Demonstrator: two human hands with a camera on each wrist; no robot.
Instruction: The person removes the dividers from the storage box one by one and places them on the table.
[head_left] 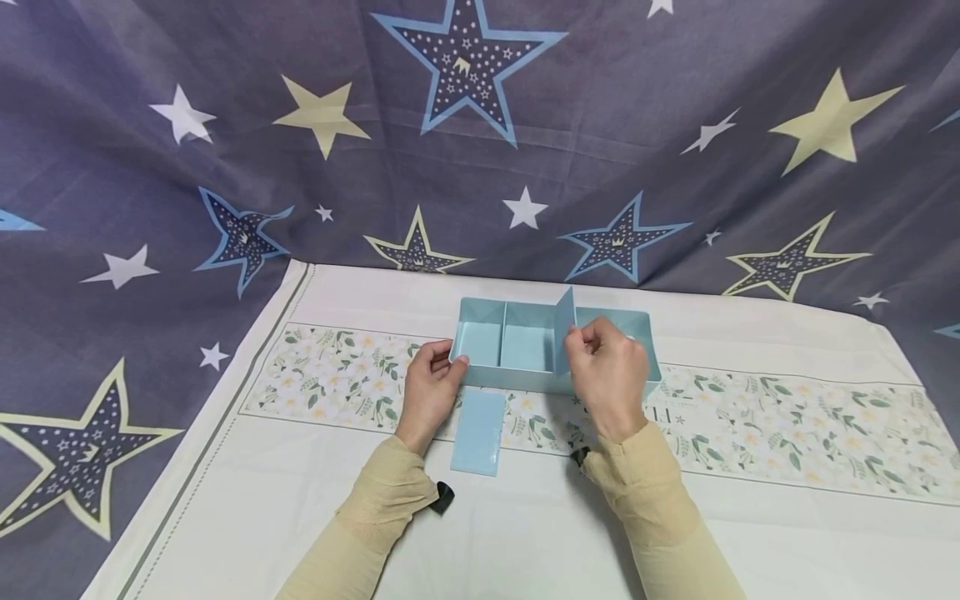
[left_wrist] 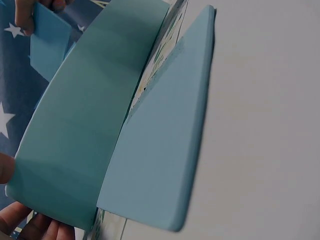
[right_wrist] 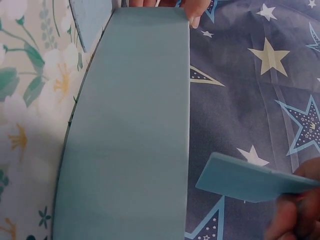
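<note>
A long light-blue storage box (head_left: 517,380) stands on the table, with a thin divider (head_left: 503,335) upright toward its left side. My left hand (head_left: 431,390) holds the box's left end, thumb at the front rim and fingers round the end wall. Between thumb and fingers, my right hand (head_left: 611,371) pinches a blue divider panel (head_left: 564,329). That panel stands upright over the box, its top above the rim; in the right wrist view the panel (right_wrist: 245,180) shows beyond the box's wall. A second flat blue panel (head_left: 478,433) lies in front of the box.
A white tablecloth (head_left: 525,533) with a band of printed flowers (head_left: 810,425) covers the table. Behind it hangs a dark star-patterned cloth (head_left: 300,192). Black straps (head_left: 443,497) show at the wrists.
</note>
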